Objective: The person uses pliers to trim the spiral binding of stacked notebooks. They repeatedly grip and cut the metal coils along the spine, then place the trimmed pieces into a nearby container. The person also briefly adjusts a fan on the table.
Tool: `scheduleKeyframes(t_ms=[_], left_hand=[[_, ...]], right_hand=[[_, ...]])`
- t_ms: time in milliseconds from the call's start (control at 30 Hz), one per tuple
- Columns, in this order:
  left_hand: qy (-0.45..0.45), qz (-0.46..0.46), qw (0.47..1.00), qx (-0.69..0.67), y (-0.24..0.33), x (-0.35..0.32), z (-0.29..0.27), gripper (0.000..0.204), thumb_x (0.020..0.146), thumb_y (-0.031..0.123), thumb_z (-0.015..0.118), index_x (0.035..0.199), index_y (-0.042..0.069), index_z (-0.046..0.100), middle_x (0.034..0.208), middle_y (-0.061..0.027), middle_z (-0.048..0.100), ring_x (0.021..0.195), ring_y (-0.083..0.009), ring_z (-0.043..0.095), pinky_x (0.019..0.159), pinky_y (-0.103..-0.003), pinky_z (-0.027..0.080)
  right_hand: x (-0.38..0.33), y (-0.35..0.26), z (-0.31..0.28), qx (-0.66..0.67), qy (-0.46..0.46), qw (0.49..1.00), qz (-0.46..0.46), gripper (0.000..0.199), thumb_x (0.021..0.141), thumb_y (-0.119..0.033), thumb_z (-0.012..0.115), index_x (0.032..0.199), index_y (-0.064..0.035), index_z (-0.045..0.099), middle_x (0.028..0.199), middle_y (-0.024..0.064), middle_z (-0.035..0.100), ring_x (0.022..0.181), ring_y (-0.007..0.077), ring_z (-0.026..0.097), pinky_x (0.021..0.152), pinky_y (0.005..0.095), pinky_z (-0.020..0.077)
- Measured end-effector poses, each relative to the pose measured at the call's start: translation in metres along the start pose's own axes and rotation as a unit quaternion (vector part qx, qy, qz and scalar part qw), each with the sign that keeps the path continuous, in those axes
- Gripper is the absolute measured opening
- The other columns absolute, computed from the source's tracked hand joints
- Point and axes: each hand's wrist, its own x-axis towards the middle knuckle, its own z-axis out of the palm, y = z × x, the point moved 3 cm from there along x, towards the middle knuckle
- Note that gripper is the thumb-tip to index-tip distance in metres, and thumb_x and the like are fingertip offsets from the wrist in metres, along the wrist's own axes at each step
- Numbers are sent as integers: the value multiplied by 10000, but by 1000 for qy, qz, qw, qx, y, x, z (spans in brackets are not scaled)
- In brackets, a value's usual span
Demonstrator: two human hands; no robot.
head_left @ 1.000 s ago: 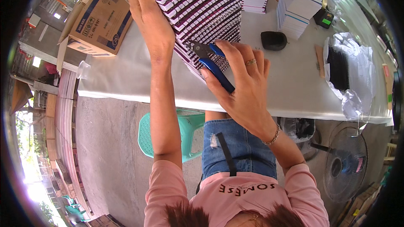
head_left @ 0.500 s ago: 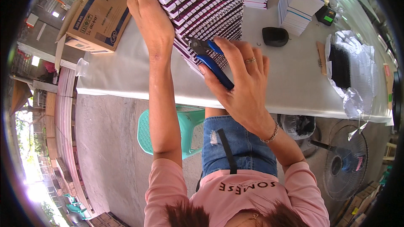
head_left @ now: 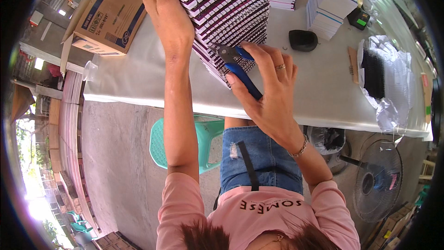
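Observation:
A tall slanted stack of purple spiral-bound notebooks point(head_left: 231, 14) lies on the white table point(head_left: 296, 88). My left hand point(head_left: 164, 7) rests on the stack's left side, pressing on the top covers. My right hand point(head_left: 268, 88) grips blue-handled pliers point(head_left: 238, 67), with the metal jaws against the wire bindings at the stack's lower edge. A ring and a bracelet are on that hand and wrist.
A cardboard box point(head_left: 108, 16) sits at the table's left end. White paper stacks point(head_left: 335, 2), a black oval object point(head_left: 303, 40), black wire coils on plastic wrap point(head_left: 374, 71) lie right. A green plastic stool point(head_left: 185, 141) and a floor fan point(head_left: 377, 180) stand below.
My right hand has shifted the pliers slightly up along the bindings. My left hand stays on the stack.

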Motion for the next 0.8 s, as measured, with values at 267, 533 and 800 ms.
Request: scheduleKeyframes(t_ms=[267, 533, 800], left_hand=[[11, -34, 999, -18, 8, -5, 3, 398, 1003, 251, 328, 957, 5, 637, 978, -77, 585, 860, -185, 500, 831, -334, 407], [-1, -11, 1000, -18, -3, -1, 1, 397, 999, 257, 335, 965, 3, 639, 971, -78, 569, 848, -177, 491, 820, -328, 406], [-4, -21, 1000, -17, 5, -1, 0, 403, 998, 281, 348, 970, 6, 640, 963, -74, 567, 836, -173, 484, 812, -324, 405]], right_hand=[[5, 16, 11, 413, -202, 853, 248, 398, 894, -299, 728, 1181, -51, 604, 923, 132, 634, 739, 236, 592, 629, 330, 466], [-5, 2, 4, 4, -11, 1000, -5, 513, 880, -321, 740, 1290, -64, 571, 1159, 134, 587, 1020, 303, 517, 907, 459, 364], [-4, 0, 10, -46, 27, 998, -44, 468, 906, -303, 720, 1280, -57, 582, 1107, 122, 598, 958, 276, 534, 868, 432, 386]])
